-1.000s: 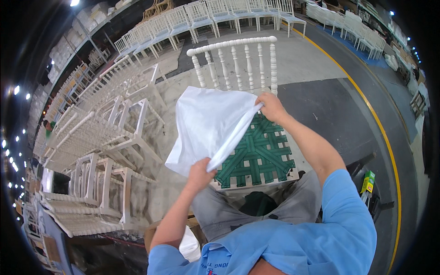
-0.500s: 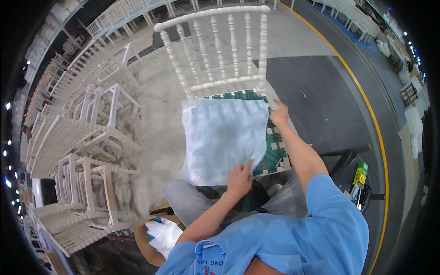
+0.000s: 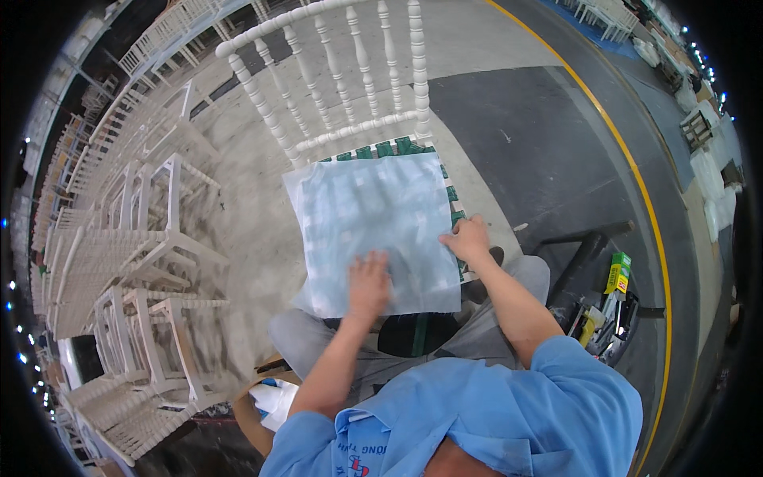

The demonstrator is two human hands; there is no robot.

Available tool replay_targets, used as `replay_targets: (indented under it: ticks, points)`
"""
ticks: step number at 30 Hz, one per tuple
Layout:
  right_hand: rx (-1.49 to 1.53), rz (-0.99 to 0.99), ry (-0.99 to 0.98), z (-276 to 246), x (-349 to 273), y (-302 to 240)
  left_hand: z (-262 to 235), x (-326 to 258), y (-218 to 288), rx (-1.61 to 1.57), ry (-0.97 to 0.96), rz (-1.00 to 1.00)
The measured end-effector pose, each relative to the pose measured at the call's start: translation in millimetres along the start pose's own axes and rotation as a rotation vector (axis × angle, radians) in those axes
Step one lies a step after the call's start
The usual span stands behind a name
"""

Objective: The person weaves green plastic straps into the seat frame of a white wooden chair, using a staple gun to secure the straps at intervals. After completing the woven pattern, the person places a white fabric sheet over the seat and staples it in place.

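Both palms flat w/ fingers spread, left hand (image 3: pixel 369 284) & right hand (image 3: pixel 467 239) pressing the white fabric sheet (image 3: pixel 373 230) smooth over the green-webbed seat (image 3: pixel 397 149) of the white chair (image 3: pixel 334 79)

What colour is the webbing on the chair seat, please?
Green webbing, visible past the white sheet in the head view.
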State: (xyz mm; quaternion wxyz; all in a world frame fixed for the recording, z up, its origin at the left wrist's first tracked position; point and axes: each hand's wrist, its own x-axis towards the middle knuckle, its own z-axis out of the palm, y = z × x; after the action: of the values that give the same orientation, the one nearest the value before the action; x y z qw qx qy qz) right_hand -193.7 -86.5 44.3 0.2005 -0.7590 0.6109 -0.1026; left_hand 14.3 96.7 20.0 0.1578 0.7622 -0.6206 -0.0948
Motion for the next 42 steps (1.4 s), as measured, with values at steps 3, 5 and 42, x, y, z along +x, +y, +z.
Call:
replay_targets:
  ticks: [3, 5, 42]
  points:
    - [0.063, 0.029, 0.080, 0.1, 7.1, 24.4, -6.4, 18.7, -24.8, 0.111, -0.013, -0.119]
    - [0.140, 0.053, 0.077, -2.6, 17.8, 47.2, -4.2, 25.1, -26.4, 0.120, 0.009, -0.099]
    - [1.028, 0.426, -0.391, -11.6, 7.4, 103.3, 27.1, 53.9, 52.0, 0.006, 0.122, 0.064]
